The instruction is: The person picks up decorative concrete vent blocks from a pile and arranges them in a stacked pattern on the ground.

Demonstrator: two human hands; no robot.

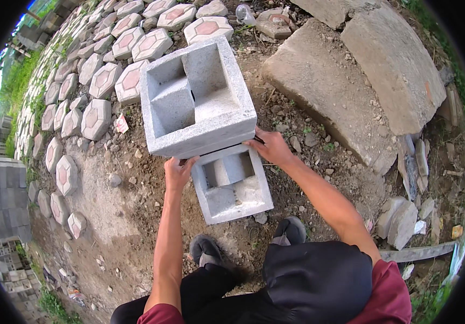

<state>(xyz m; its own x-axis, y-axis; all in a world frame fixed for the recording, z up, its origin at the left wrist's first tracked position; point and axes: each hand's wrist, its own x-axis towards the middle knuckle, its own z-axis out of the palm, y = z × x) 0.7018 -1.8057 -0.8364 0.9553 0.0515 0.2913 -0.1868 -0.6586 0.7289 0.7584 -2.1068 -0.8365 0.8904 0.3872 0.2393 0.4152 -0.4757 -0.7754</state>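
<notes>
Bare Hands at Grey Blocks

A person's left hand (179, 171) and right hand (271, 144) are at the near lower edge of a large block (203, 97), the right one by its corner. The left thumb is stretched out, the right fingers bent; part of each grip is hidden, so what either pinches cannot be told. Just on the near side sits a second block (231, 185), partly overlapped in view; contact between the two is unclear. Shoes (205, 249) stand on soil (119, 254) nearby, with pavers (100, 120) left and slabs (327, 89) right.
</notes>
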